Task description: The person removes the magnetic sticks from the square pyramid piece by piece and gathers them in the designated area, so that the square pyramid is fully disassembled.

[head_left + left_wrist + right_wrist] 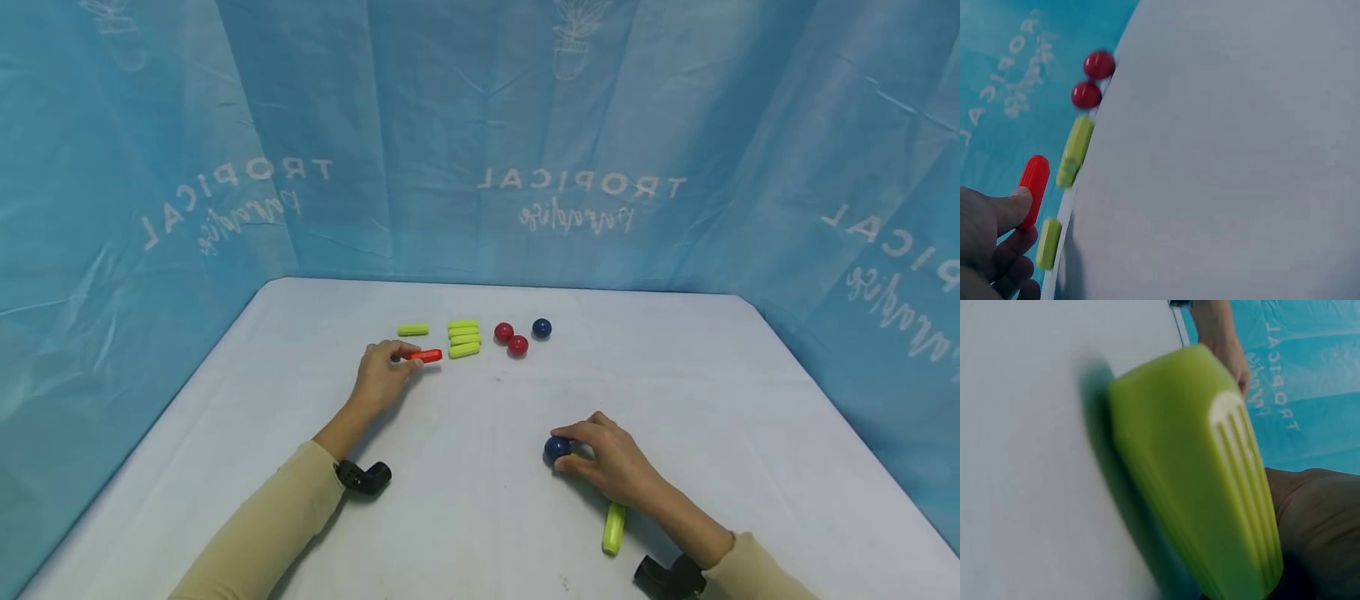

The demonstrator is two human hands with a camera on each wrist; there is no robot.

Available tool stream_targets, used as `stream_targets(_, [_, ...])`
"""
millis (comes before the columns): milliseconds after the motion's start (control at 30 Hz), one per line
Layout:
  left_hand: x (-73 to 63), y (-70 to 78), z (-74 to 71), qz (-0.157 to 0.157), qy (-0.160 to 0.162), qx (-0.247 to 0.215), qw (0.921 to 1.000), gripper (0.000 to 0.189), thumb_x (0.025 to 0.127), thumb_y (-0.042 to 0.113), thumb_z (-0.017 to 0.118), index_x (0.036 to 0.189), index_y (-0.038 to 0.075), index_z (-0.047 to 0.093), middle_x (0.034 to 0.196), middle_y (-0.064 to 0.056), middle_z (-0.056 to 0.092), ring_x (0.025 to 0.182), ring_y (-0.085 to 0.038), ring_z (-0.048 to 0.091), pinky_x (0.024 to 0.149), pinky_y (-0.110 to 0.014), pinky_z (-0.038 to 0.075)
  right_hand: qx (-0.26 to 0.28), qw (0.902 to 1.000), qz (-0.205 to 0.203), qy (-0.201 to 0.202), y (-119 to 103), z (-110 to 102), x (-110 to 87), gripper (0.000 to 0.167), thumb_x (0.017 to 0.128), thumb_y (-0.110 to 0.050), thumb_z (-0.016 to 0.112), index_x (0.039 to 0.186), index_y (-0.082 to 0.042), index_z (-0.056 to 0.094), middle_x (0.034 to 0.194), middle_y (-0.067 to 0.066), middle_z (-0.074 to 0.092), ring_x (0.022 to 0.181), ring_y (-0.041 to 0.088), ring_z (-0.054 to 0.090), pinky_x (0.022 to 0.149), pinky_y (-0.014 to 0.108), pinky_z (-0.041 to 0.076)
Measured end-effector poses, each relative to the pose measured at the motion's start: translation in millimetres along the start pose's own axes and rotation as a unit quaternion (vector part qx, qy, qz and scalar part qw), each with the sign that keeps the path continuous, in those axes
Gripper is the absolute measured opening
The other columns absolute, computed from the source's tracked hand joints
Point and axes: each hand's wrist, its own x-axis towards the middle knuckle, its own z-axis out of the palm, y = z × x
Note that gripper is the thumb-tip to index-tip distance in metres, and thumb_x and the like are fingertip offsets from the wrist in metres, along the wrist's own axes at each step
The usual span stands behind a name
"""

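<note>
My left hand pinches a red stick between thumb and fingers, above the table's far left part. The same red stick stands tilted in the left wrist view. Nearer and to the right, my right hand grips a dark blue ball between thumb and forefinger. A bit of yellow-green shows behind that ball, mostly hidden by the fingers. Below the right hand lies a yellow-green stick. In the right wrist view a yellow-green stick looms large and hides most of the hand.
Behind the red stick lies a single yellow-green stick, with several more yellow-green sticks stacked side by side to its right. Two red balls and a dark blue ball follow. A blue curtain surrounds the white table.
</note>
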Motion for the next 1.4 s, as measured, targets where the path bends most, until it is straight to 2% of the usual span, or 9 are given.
stream_targets(200, [33.8,-16.6,-1.5,-0.019,0.016,0.032,0.9992,0.025,0.089,0.017,0.064,0.112,0.008,0.066,0.106,-0.014,0.059,0.099,-0.025,0.041,0.074,-0.033,0.035,0.006,0.9999,-0.008,-0.013,-1,3,0.8,0.041,0.076,-0.036,0.075,0.114,-0.023,0.068,0.1,-0.009,0.069,0.088,0.005,0.053,0.072,0.021,0.046])
stream_targets(400, [52.0,-21.7,-0.1,-0.037,0.021,0.058,0.9974,0.025,0.088,0.017,0.064,0.112,0.008,0.065,0.111,-0.016,0.059,0.106,-0.03,0.041,0.082,-0.04,0.038,-0.003,0.9997,-0.007,-0.021,-3,3,3.7,0.041,0.076,-0.036,0.075,0.114,-0.024,0.068,0.098,-0.01,0.067,0.088,0.003,0.052,0.072,0.021,0.046])
stream_targets(600, [53.4,-24.6,0.3,-0.05,0.009,0.082,0.9953,0.026,0.088,0.016,0.064,0.113,0.009,0.065,0.112,-0.017,0.057,0.108,-0.031,0.04,0.083,-0.042,0.038,-0.017,0.9994,-0.004,-0.03,-6,2,4.9,0.044,0.074,-0.036,0.077,0.115,-0.024,0.068,0.099,-0.009,0.068,0.087,0.004,0.05,0.071,0.02,0.044])
stream_targets(733, [53.3,-24.0,1.1,-0.048,0.009,0.083,0.9954,0.026,0.087,0.015,0.065,0.112,0.009,0.064,0.111,-0.017,0.057,0.108,-0.032,0.04,0.083,-0.042,0.038,-0.032,0.9984,0.018,-0.043,-7,-1,2.2,0.053,0.071,-0.039,0.079,0.119,-0.022,0.065,0.104,-0.009,0.07,0.089,0.004,0.048,0.071,0.022,0.042])
stream_targets(867, [54.8,-23.3,1.2,-0.05,0.01,0.084,0.9952,0.026,0.087,0.017,0.065,0.113,0.011,0.064,0.111,-0.016,0.057,0.108,-0.031,0.04,0.084,-0.042,0.038,-0.049,0.9975,0.037,-0.036,-6,-8,-5.9,0.057,0.069,-0.04,0.081,0.119,-0.02,0.064,0.102,-0.009,0.07,0.09,0.005,0.046,0.071,0.023,0.039])
stream_targets(1133, [55.2,-23.6,1.4,-0.05,0.011,0.089,0.9947,0.027,0.088,0.018,0.064,0.114,0.01,0.064,0.112,-0.016,0.057,0.108,-0.031,0.04,0.083,-0.042,0.037,-0.07,0.996,0.052,-0.016,-1,-18,-29.0,0.046,0.067,-0.037,0.082,0.108,-0.021,0.069,0.09,-0.016,0.067,0.086,0.003,0.044,0.071,0.023,0.038])
stream_targets(1300, [53.8,-23.6,1.3,-0.047,0.014,0.084,0.9952,0.028,0.088,0.017,0.064,0.115,0.01,0.064,0.112,-0.016,0.057,0.109,-0.032,0.04,0.084,-0.043,0.037,-0.056,0.9975,0.042,0.003,1,-18,-33.0,0.033,0.069,-0.03,0.082,0.099,-0.023,0.072,0.088,-0.017,0.067,0.084,0.001,0.044,0.07,0.023,0.038])
stream_targets(1400, [51.3,-22.5,1.5,-0.049,0.033,0.072,0.9956,0.029,0.088,0.017,0.062,0.116,0.01,0.064,0.112,-0.016,0.057,0.11,-0.032,0.04,0.086,-0.044,0.036,-0.043,0.9984,0.034,0.009,4,-17,-32.5,0.028,0.07,-0.026,0.081,0.097,-0.025,0.073,0.089,-0.017,0.068,0.083,0.0,0.044,0.07,0.021,0.039])
